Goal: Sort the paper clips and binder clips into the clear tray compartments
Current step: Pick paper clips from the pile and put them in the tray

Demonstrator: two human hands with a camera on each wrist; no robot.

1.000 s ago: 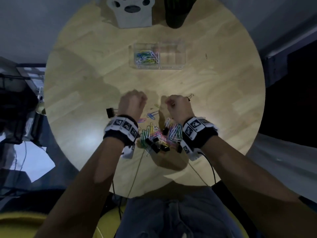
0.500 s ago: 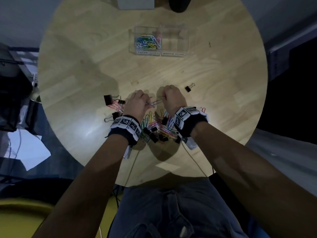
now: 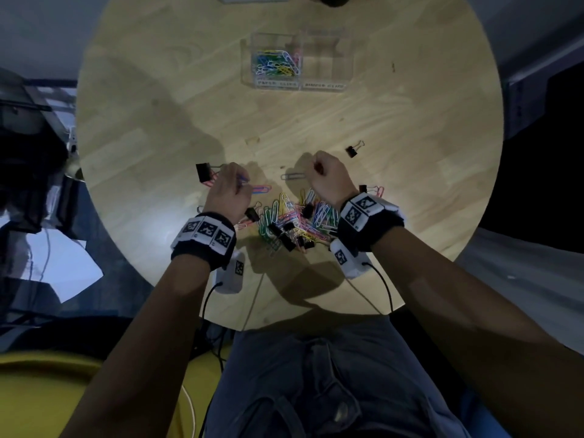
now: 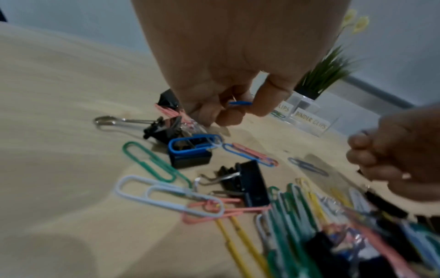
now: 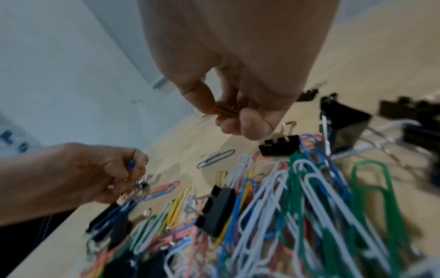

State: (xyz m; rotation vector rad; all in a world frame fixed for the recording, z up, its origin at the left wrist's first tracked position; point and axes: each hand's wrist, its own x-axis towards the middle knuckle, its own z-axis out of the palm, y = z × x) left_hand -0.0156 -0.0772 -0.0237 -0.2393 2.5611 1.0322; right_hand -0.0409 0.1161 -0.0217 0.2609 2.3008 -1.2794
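Nearest the person, on the round wooden table (image 3: 410,128), lies a tangled heap of coloured paper clips (image 3: 294,219) with black binder clips (image 3: 286,237) mixed through it. Just beyond the heap, the left hand (image 3: 229,192) has its grip closed on a blue paper clip (image 4: 240,103), pinched between thumb and fingertips, and a large binder clip (image 3: 202,171) lies just past its knuckles. The right hand (image 3: 328,181) is curled too, its grip nipping a yellowish clip (image 5: 226,110); a lone grey-blue paper clip (image 3: 292,176) rests flat beside it, and a small binder clip (image 3: 353,150) sits off to its far right. At the table's far side stands the clear tray (image 3: 344,52), paper clips piled in its left compartment only.
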